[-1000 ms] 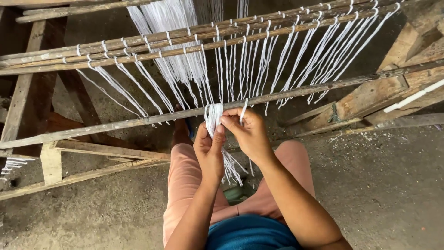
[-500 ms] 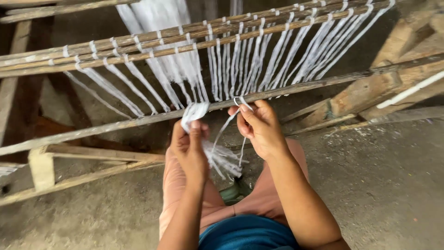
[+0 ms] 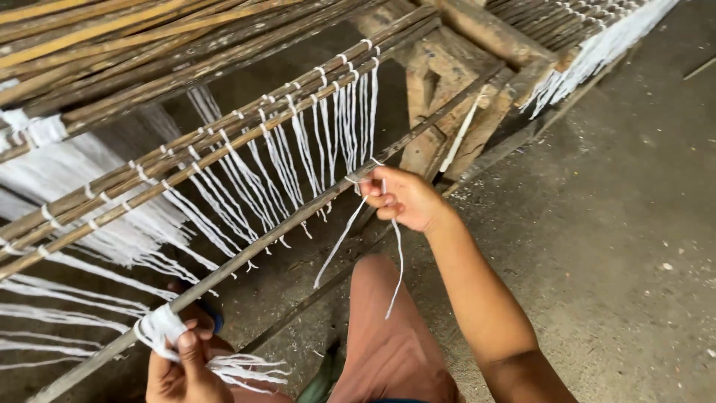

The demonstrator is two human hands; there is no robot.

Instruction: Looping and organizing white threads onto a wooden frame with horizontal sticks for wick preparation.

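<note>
Head view: I see my right hand (image 3: 403, 200) up at the lower wooden rod (image 3: 298, 224) of the loom frame, fingers pinched on a loose white thread (image 3: 339, 242) where it crosses the rod. The thread's two ends hang down from that pinch towards my knee in pink trousers (image 3: 388, 336). My left hand (image 3: 179, 366) sits low at the bottom edge, thumb pressed over a bundle of white threads (image 3: 160, 328) held against the same rod; frayed ends of the bundle trail to the right of it.

Above the rod, rows of looped white cords (image 3: 298, 149) hang from a set of bamboo poles (image 3: 224, 142), evenly spaced, each loop wrapped round a pole. The one I am pinching lies just past the last hanging loop on the right.

As I judge it, doing this well means holding the pinch close against the rod so the thread does not slip, keeping both tails free of the neighbouring loops, and matching the spacing of those already hung. The left hand should keep the bundle firmly held so single threads do not spill out.

Hard to read: the left hand is cut off by the frame edge, so I cannot tell how its other fingers lie. Whether the thread passes round the rod or only over it is hidden by my fingers. The far frame at top right (image 3: 582, 67) is blurred.
</note>
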